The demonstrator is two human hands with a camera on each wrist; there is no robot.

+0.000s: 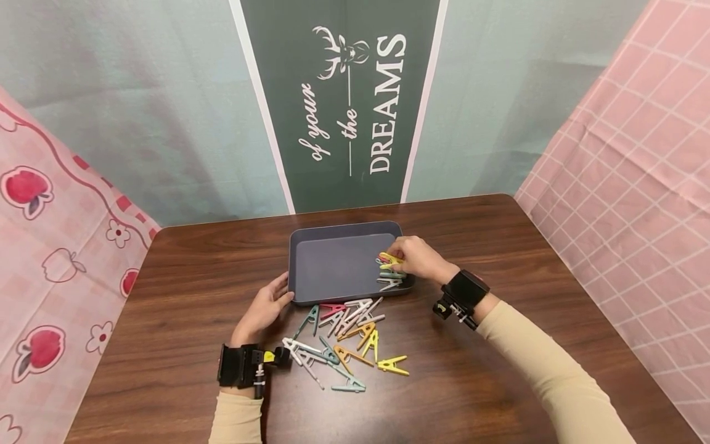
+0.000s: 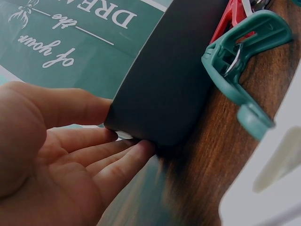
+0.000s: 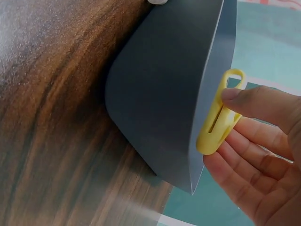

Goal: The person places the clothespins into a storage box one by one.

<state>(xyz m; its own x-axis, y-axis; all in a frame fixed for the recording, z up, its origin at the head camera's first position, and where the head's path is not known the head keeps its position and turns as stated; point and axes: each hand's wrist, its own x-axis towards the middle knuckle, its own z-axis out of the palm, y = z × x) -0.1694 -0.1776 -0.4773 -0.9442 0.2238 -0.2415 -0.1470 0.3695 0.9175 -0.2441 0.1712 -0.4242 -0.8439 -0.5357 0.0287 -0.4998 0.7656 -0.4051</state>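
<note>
A dark grey rectangular tray (image 1: pixel 333 262) sits on the table. My left hand (image 1: pixel 268 306) rests against its left end with fairly straight fingers. In the left wrist view, the thumb (image 2: pixel 82 108) meets the rim at the corner and the fingertips touch the outer wall. Over the tray's right end, my right hand (image 1: pixel 418 258) pinches a yellow clothespin (image 3: pixel 218 120) between thumb and fingers. Below that hand, several clothespins (image 1: pixel 391 282), green and pale grey among them, lie inside the tray along its right side, partly hidden by the hand.
In front of the tray lies a loose spread of clothespins: a teal one (image 2: pixel 235 61), a red one (image 1: pixel 333 309), white, pink, orange ones and a yellow one (image 1: pixel 393 365). The wooden table (image 1: pixel 471 382) meets a green printed curtain (image 1: pixel 344 191) behind and pink cloths at both sides.
</note>
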